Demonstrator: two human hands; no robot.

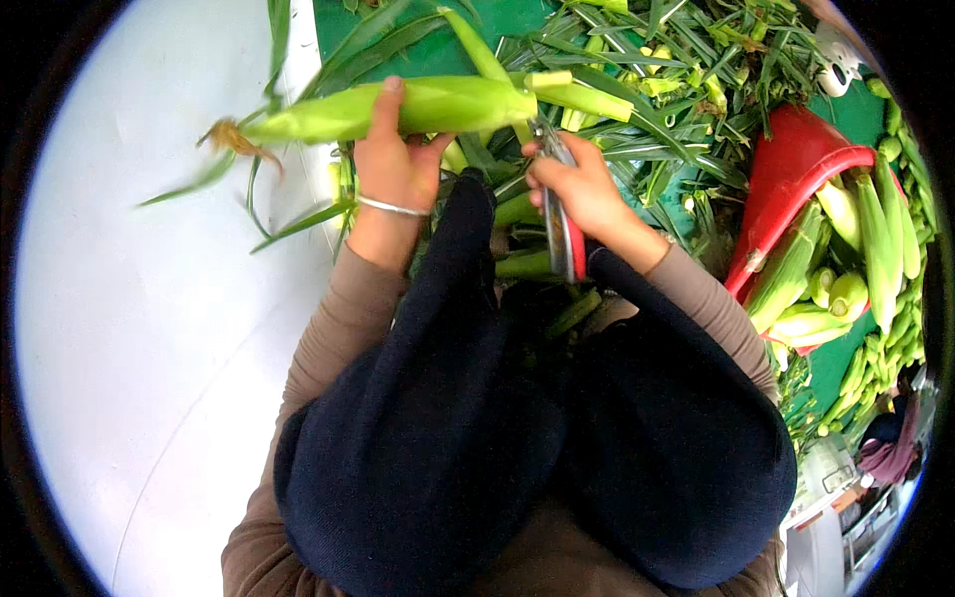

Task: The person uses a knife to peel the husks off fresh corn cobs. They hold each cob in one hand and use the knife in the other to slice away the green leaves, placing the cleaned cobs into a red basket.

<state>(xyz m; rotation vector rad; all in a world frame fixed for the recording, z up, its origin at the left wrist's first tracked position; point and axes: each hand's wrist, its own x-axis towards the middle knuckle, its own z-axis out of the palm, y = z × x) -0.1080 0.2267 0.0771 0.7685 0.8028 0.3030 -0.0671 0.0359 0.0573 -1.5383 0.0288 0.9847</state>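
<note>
My left hand (395, 160), with a silver bangle at the wrist, holds an ear of corn in its green husk (448, 107) from below. The ear lies nearly level, its brown silk (235, 139) pointing left and its stalk end right. My right hand (578, 179) is closed around pruning shears (565, 231) with red on the handle. The shears' blades are against or just below the ear's stalk end; whether they touch it cannot be told. Cut pieces of stalk and husk (586, 97) stick out just beyond that end. More green stalks or ears (522, 265) lie beneath, between my knees.
Leaves and husk scraps (671, 142) are heaped on the green floor (841, 119) ahead and to the right. A tipped red plastic container (783, 175) holds husked-in corn ears (880, 239). More green ears (880, 366) lie beyond it. A white wall or panel (164, 298) stands at left.
</note>
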